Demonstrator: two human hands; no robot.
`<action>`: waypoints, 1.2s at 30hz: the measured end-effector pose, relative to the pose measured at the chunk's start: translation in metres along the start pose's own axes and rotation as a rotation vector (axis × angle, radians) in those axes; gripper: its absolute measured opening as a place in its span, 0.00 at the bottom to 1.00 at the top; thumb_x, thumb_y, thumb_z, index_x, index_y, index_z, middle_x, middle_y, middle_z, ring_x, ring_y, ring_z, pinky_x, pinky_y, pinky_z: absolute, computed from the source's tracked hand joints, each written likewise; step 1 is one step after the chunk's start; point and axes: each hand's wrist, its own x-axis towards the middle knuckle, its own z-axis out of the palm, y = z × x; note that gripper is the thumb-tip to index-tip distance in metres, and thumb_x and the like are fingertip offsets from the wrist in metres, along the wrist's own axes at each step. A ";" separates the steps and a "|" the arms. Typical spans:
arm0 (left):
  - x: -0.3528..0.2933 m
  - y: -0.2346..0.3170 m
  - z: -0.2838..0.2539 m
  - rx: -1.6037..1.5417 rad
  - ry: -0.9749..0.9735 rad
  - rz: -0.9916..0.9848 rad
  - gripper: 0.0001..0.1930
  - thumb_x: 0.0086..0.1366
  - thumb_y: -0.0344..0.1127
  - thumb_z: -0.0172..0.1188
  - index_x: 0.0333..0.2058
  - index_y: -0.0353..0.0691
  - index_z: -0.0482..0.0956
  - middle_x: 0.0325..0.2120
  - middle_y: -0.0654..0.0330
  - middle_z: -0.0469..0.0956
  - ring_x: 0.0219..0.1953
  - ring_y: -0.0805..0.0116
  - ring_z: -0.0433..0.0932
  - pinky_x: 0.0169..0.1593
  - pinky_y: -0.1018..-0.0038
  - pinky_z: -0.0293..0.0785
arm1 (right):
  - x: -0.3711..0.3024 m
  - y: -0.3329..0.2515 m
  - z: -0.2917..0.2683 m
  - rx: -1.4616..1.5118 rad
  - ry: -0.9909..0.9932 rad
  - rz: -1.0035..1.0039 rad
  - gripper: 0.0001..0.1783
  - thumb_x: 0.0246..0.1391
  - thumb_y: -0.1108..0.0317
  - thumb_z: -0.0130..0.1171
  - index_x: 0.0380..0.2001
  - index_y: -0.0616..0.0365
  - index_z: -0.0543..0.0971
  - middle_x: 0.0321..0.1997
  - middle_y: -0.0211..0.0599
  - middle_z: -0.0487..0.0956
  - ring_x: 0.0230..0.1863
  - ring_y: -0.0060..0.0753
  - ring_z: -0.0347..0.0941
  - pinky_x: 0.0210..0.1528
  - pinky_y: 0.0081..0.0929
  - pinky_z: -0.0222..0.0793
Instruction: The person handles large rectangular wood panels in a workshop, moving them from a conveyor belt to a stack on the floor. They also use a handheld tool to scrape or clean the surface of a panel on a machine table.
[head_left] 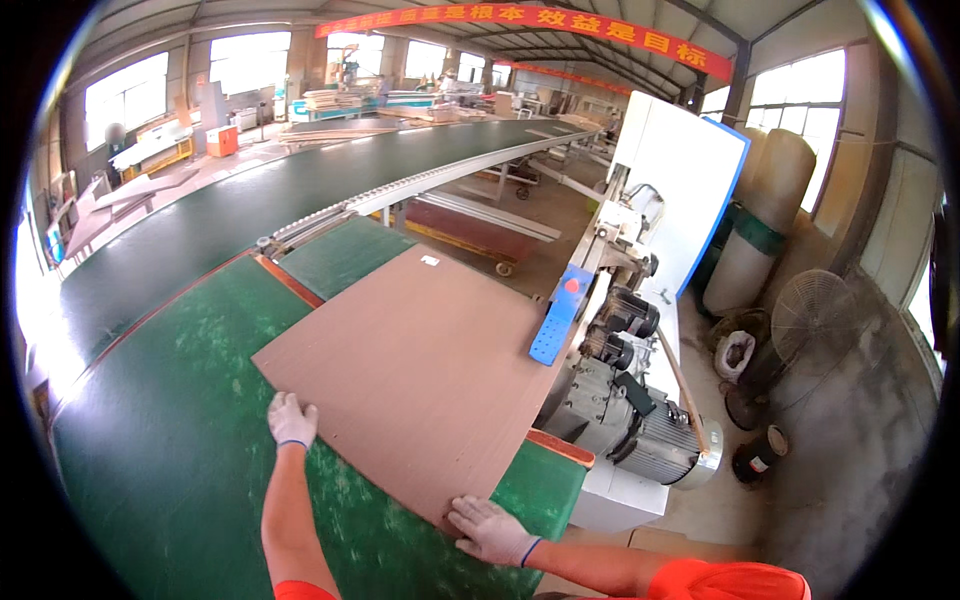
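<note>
counting one gloved left hand (292, 420) and one gloved right hand (492, 531), two altogether; also one brown board (410, 370), one white label (429, 261), one blue plate (550, 337), one red spot (572, 286), one cage fan (815, 310), one black bucket (758, 455), one orange box (222, 141), two red banners (530, 17).

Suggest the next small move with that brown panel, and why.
Perhaps ease the brown panel gently forward alongside the machine: the gloved left hand is at its near edge, the gloved right hand at its near right corner, and its right side reaches the blue plate.
</note>
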 end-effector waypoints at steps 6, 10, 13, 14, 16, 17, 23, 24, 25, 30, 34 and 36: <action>0.080 -0.022 -0.002 0.086 -0.286 -0.191 0.39 0.62 0.57 0.64 0.62 0.30 0.74 0.70 0.43 0.65 0.72 0.46 0.61 0.75 0.54 0.56 | -0.002 -0.025 -0.001 -0.043 -0.060 0.032 0.38 0.69 0.44 0.52 0.70 0.61 0.67 0.78 0.51 0.62 0.78 0.54 0.58 0.79 0.47 0.52; 0.110 -0.047 0.003 0.083 -0.331 -0.179 0.44 0.63 0.59 0.63 0.67 0.30 0.68 0.73 0.43 0.61 0.75 0.46 0.57 0.76 0.54 0.54 | 0.004 -0.026 -0.006 -0.017 -0.059 0.019 0.37 0.70 0.45 0.52 0.70 0.61 0.67 0.78 0.50 0.62 0.78 0.53 0.58 0.79 0.46 0.53; 0.131 -0.056 0.012 0.061 -0.319 -0.206 0.44 0.63 0.59 0.63 0.68 0.31 0.67 0.73 0.43 0.59 0.76 0.46 0.56 0.76 0.54 0.53 | 0.007 -0.022 -0.007 0.010 -0.051 0.018 0.36 0.69 0.46 0.54 0.69 0.61 0.68 0.77 0.50 0.63 0.78 0.52 0.58 0.78 0.46 0.53; 0.138 -0.057 0.012 0.037 -0.310 -0.223 0.44 0.63 0.59 0.63 0.68 0.31 0.67 0.74 0.44 0.59 0.76 0.46 0.55 0.76 0.54 0.53 | 0.008 -0.019 -0.010 0.009 -0.063 0.020 0.36 0.69 0.46 0.55 0.69 0.62 0.68 0.77 0.50 0.63 0.78 0.52 0.58 0.78 0.46 0.54; 0.141 -0.060 0.011 0.038 -0.311 -0.233 0.45 0.65 0.58 0.62 0.71 0.32 0.62 0.74 0.42 0.58 0.76 0.44 0.55 0.76 0.55 0.55 | -0.001 -0.020 -0.009 0.054 -0.077 0.066 0.36 0.68 0.47 0.56 0.68 0.62 0.68 0.77 0.51 0.63 0.77 0.53 0.59 0.78 0.46 0.54; 0.141 -0.060 0.010 0.028 -0.319 -0.245 0.45 0.66 0.58 0.62 0.71 0.32 0.63 0.74 0.42 0.57 0.76 0.44 0.54 0.77 0.55 0.54 | -0.009 -0.021 -0.008 0.092 -0.072 0.107 0.36 0.68 0.47 0.57 0.68 0.63 0.68 0.77 0.52 0.63 0.77 0.55 0.59 0.78 0.47 0.54; 0.133 -0.037 -0.008 0.131 -0.273 -0.273 0.41 0.65 0.64 0.60 0.64 0.34 0.72 0.63 0.45 0.71 0.67 0.46 0.68 0.70 0.54 0.63 | -0.024 -0.018 -0.012 0.079 0.048 0.352 0.44 0.63 0.41 0.62 0.68 0.66 0.67 0.75 0.59 0.63 0.75 0.62 0.59 0.76 0.51 0.56; 0.128 -0.031 -0.019 0.178 -0.256 -0.266 0.41 0.65 0.65 0.60 0.63 0.34 0.73 0.61 0.46 0.73 0.66 0.47 0.69 0.69 0.55 0.64 | -0.025 -0.017 -0.005 0.067 0.103 0.394 0.45 0.62 0.40 0.63 0.68 0.66 0.67 0.75 0.60 0.63 0.75 0.63 0.59 0.75 0.52 0.56; 0.122 -0.029 -0.024 0.224 -0.238 -0.260 0.41 0.65 0.65 0.60 0.63 0.35 0.74 0.59 0.47 0.74 0.64 0.48 0.71 0.68 0.56 0.65 | -0.026 -0.013 -0.001 0.055 0.113 0.520 0.47 0.61 0.39 0.62 0.67 0.69 0.67 0.73 0.63 0.65 0.75 0.62 0.60 0.76 0.52 0.55; 0.081 -0.043 -0.031 0.283 -0.196 -0.236 0.33 0.67 0.63 0.59 0.50 0.35 0.81 0.52 0.46 0.78 0.59 0.47 0.74 0.63 0.53 0.68 | -0.037 0.001 -0.009 0.042 0.072 0.728 0.49 0.55 0.37 0.65 0.66 0.66 0.69 0.69 0.59 0.70 0.69 0.64 0.66 0.71 0.53 0.61; 0.036 -0.046 -0.042 0.334 -0.101 -0.213 0.29 0.68 0.61 0.58 0.42 0.35 0.83 0.46 0.45 0.80 0.54 0.46 0.78 0.60 0.53 0.71 | -0.069 0.012 -0.018 0.107 0.043 0.811 0.46 0.52 0.41 0.67 0.64 0.66 0.71 0.66 0.59 0.72 0.65 0.64 0.70 0.68 0.52 0.65; 0.002 -0.041 -0.053 0.344 -0.090 -0.225 0.28 0.68 0.60 0.58 0.40 0.35 0.83 0.45 0.45 0.81 0.52 0.46 0.78 0.58 0.52 0.72 | -0.092 0.022 -0.025 0.165 -0.005 0.841 0.47 0.51 0.42 0.68 0.65 0.66 0.71 0.67 0.60 0.72 0.66 0.64 0.69 0.69 0.52 0.65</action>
